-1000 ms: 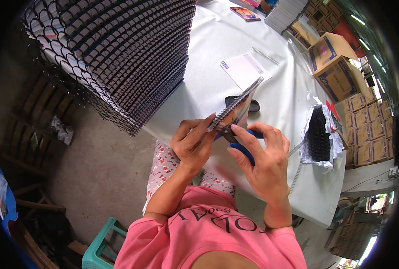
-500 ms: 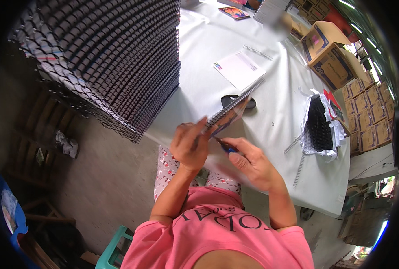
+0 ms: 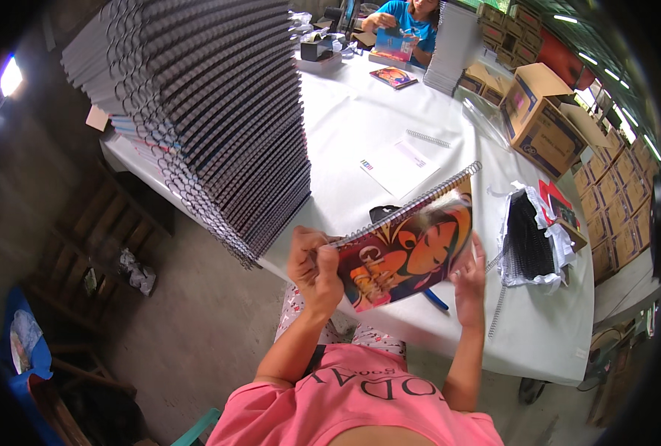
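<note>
A spiral notebook (image 3: 412,249) with a colourful cartoon cover is held up over the table's near edge, its wire coil running along the upper side. My left hand (image 3: 315,271) is closed on its left end by the coil. At the right edge, the fingers of my right hand (image 3: 470,286) grip the cover and pages. Part of a blue-handled hand tool (image 3: 436,300) shows on the table below the notebook; its head is hidden. Behind the coil lies a dark object (image 3: 384,213), mostly covered.
A tall stack of spiral notebooks (image 3: 226,134) rises at the left. On the white table (image 3: 345,126) lie a white sheet (image 3: 399,165), a loose coil (image 3: 428,139) and a wrapped bundle of black coils (image 3: 529,241). Cartons (image 3: 546,111) stand right; a person (image 3: 408,30) works opposite.
My right hand has let go of the blue-handled tool and taken the notebook's right edge. The notebook has turned so its cover faces up. The view has tilted up, showing the person opposite.
</note>
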